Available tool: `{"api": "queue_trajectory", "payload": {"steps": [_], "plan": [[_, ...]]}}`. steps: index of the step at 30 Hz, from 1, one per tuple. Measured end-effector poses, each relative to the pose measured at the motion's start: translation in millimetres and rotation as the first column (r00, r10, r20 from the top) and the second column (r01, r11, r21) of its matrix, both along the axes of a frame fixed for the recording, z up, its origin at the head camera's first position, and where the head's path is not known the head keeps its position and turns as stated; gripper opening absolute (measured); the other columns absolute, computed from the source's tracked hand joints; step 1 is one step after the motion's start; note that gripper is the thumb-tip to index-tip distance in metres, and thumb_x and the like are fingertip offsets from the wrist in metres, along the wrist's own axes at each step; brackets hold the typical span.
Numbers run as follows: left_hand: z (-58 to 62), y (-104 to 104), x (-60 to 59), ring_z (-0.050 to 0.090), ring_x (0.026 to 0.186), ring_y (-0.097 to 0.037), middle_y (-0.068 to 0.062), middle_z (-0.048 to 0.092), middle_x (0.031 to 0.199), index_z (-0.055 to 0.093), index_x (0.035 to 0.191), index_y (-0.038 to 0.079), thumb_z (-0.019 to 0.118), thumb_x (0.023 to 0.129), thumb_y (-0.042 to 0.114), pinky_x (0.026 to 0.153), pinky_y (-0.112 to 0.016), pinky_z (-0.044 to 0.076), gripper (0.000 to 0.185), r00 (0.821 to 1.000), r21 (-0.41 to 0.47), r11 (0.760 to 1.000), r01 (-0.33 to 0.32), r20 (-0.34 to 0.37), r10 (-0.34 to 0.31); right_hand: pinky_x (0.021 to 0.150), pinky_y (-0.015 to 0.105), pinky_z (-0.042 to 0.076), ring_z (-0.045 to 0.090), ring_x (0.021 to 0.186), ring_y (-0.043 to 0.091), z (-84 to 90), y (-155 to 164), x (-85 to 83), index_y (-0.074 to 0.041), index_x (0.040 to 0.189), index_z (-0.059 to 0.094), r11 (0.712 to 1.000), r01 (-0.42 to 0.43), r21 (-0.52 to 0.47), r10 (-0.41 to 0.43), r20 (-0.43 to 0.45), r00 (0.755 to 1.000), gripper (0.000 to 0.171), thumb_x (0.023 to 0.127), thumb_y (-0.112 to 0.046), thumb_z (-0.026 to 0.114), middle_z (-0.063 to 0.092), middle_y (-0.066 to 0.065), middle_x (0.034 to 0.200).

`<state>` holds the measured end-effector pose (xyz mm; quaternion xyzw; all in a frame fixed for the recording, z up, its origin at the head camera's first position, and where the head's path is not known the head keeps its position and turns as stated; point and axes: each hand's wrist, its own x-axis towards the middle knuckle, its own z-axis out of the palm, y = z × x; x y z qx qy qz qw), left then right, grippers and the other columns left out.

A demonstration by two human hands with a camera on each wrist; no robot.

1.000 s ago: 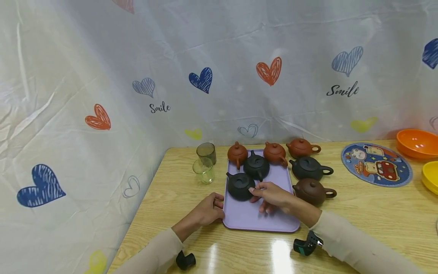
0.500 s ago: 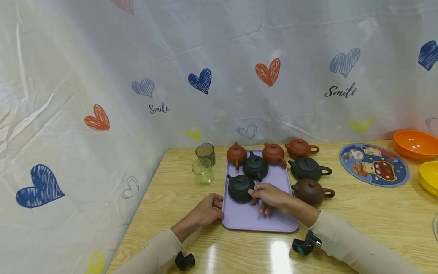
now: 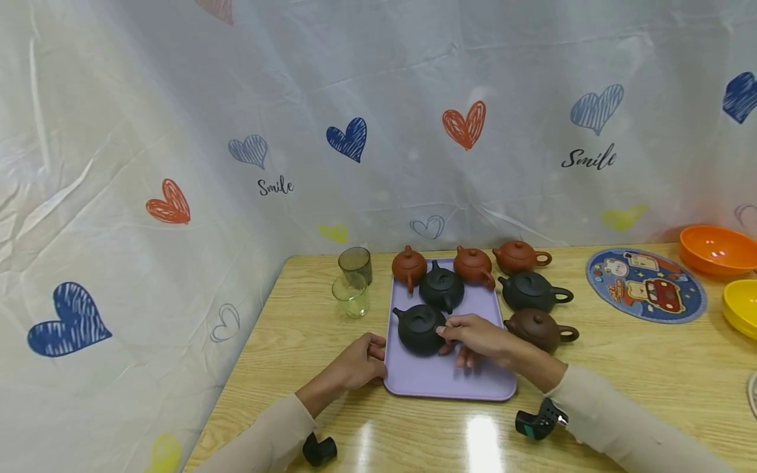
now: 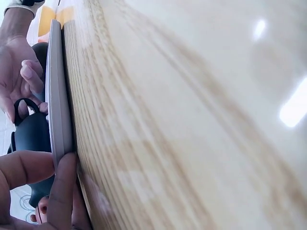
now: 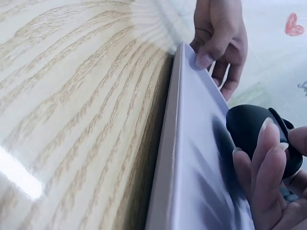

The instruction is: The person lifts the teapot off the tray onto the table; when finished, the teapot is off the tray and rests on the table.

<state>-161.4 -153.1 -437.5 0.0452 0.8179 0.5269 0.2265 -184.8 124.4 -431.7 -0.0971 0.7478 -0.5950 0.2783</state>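
Head view, centre: our left hand (image 3: 357, 363) pinches the tray (image 3: 440, 380) edge, steadying it, while our right hand (image 3: 476, 336) pinches the black teapot (image 3: 419, 328).

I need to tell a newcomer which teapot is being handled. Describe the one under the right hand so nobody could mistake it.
Find the lilac tray on the wooden table. Four teapots stand on it: two reddish at the back, two black. Yours is the black teapot nearest the person, the only one the right hand touches.
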Motion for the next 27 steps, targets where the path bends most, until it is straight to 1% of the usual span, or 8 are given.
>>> {"api": "queue_trajectory", "payload": {"steps": [8,16,23,27], "plan": [[-1.6,-0.7,-0.7,0.059,0.085,-0.019,-0.016,0.056,0.106,0.045,0.131,-0.008,0.064,0.074,-0.005,0.073,-0.034,0.060,0.060,1.000,0.012,1.000,-0.004,0.005,0.004,0.049,0.020,0.046,0.061,0.055,0.010,9.1,8.2,2.3,0.000,0.089,0.056,1.000,-0.009,-0.012,0.008,-0.020,1.000,0.034,0.100,-0.032,0.057,0.074,0.012,0.100],[-0.9,0.7,-2.3,0.059,0.087,-0.020,-0.016,0.055,0.108,0.046,0.132,-0.006,0.066,0.075,-0.005,0.073,-0.036,0.060,0.060,1.000,-0.008,1.000,-0.012,0.006,0.012,0.049,0.021,0.047,0.061,0.058,0.011,22.5,18.3,6.7,-0.008,0.085,0.051,0.999,-0.031,-0.036,0.030,-0.013,0.999,0.030,0.101,-0.032,0.056,0.070,0.015,0.104],[-0.2,0.7,-1.9,0.059,0.088,-0.020,-0.015,0.056,0.107,0.047,0.132,-0.005,0.066,0.075,-0.004,0.073,-0.034,0.060,0.061,1.000,-0.035,0.999,-0.008,-0.003,0.008,0.049,0.023,0.048,0.062,0.061,0.014,29.9,30.8,12.2,-0.001,0.090,0.053,0.998,-0.061,-0.032,0.060,-0.038,0.998,0.034,0.102,-0.032,0.055,0.066,0.012,0.102],[0.4,0.3,-1.5,0.059,0.088,-0.021,-0.015,0.056,0.107,0.047,0.132,-0.005,0.067,0.075,-0.004,0.074,-0.034,0.060,0.061,1.000,-0.037,0.999,-0.011,0.007,0.011,0.049,0.024,0.049,0.062,0.061,0.014,34.1,38.3,16.5,0.002,0.093,0.055,0.998,-0.067,-0.021,0.066,-0.057,0.996,0.036,0.102,-0.033,0.055,0.066,0.011,0.100]]}}
